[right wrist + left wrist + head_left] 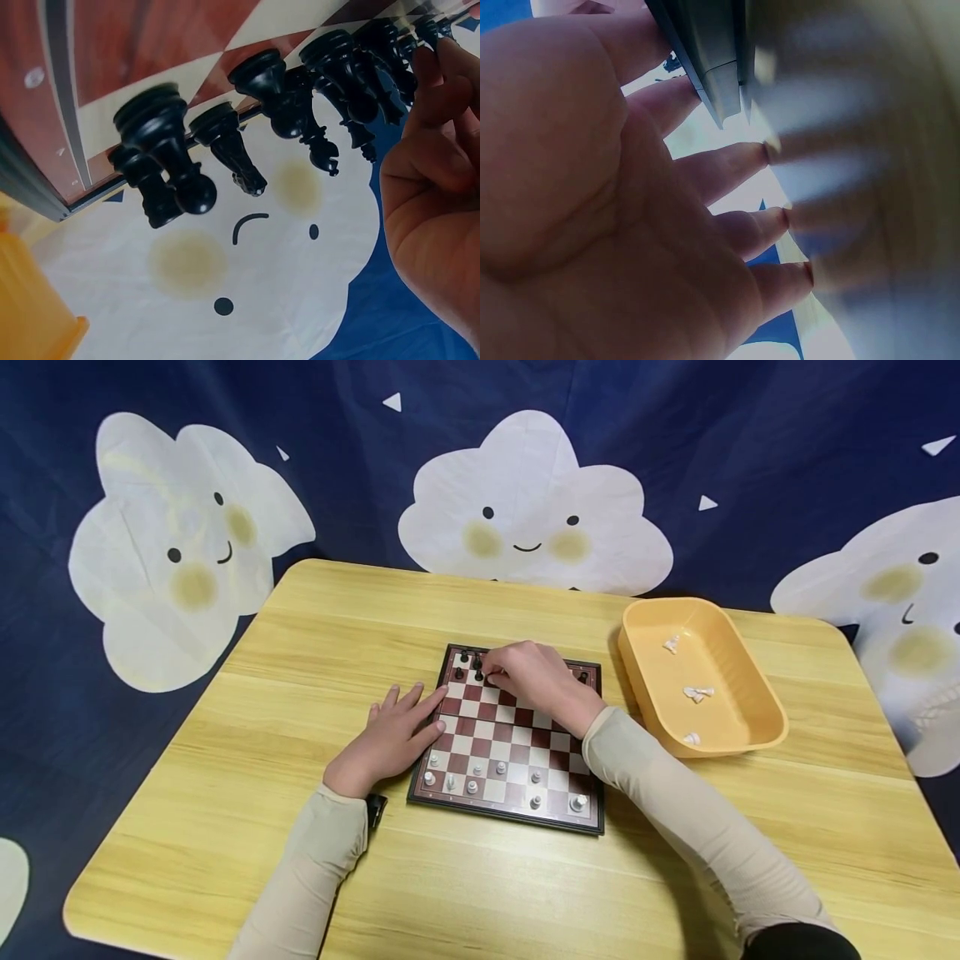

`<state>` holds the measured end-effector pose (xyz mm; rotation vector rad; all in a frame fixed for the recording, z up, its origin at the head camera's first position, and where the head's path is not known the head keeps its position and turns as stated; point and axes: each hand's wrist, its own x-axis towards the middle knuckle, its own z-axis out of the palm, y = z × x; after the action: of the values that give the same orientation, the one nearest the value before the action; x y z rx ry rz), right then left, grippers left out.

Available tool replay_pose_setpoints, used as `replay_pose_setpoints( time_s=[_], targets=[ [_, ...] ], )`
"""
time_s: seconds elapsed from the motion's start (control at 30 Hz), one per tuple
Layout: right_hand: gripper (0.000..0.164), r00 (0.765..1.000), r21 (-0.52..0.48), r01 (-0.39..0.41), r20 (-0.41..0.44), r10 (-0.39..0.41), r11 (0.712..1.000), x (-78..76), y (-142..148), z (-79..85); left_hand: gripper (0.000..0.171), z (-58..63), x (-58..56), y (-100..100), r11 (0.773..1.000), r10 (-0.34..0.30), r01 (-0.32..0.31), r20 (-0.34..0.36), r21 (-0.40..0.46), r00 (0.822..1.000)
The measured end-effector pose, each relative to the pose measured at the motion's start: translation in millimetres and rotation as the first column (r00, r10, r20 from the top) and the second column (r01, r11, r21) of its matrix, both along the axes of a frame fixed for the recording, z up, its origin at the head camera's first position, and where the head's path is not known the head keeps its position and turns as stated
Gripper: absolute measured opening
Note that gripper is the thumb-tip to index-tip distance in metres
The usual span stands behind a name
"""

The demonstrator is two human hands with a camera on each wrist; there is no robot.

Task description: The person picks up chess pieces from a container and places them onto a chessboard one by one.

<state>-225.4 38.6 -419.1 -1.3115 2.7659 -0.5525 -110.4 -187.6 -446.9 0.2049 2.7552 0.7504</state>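
Observation:
A chessboard point(491, 749) with brown-red and cream squares lies on the table. Fingers spread, my left hand point(392, 739) rests at its left edge, thumb and index finger on the board; the left wrist view shows the other fingertips point(757, 154) against the tabletop. My right hand point(534, 681) reaches over the far rows, and its fingertips pinch a small black chess piece point(426, 30), mostly covered by the fingers. Black pawns point(478, 675) stand just left of those fingers. More black pieces, among them a knight point(234, 154), line the far rows, hidden behind the hand in the head view.
White chess pieces point(536, 777) stand scattered over the near rows. Right of the board is a yellow plastic tray point(750, 693) with several white pieces point(698, 694) lying inside. A dark blue cloth point(352, 468) with clouds hangs behind the wooden table point(247, 735).

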Motion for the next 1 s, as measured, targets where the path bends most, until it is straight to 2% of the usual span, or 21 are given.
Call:
replay_pose_setpoints(
  time_s=[0.47, 0.67, 0.83, 1.0],
  targets=[
    [0.013, 1.0, 0.004, 0.003, -0.004, -0.003, 1.0, -0.4, -1, -1.1, 0.056, 2.3, -0.9, 0, 1.0, -0.001, 0.001, 0.004, -0.007, 1.0],
    [0.023, 1.0, 0.023, 0.0, -0.006, 0.0, 1.0, 4.9, -3, 3.8, 0.056, 2.2, -0.4, -1, 1.0, 0.0, 0.0, 0.004, -0.01, 1.0],
    [0.03, 0.999, 0.009, 0.033, -0.006, -0.033, 0.999, 18.8, 6, 21.1, 0.056, 0.7, 0.4, -1, 1.0, -0.004, 0.004, -0.009, -0.009, 1.0],
    [0.025, 0.998, -0.066, 0.06, 0.021, -0.059, 0.996, 31.3, 31, 51.7, 0.056, -0.3, -0.3, 0, 1.0, -0.008, 0.008, -0.008, -0.01, 1.0]
  ],
)
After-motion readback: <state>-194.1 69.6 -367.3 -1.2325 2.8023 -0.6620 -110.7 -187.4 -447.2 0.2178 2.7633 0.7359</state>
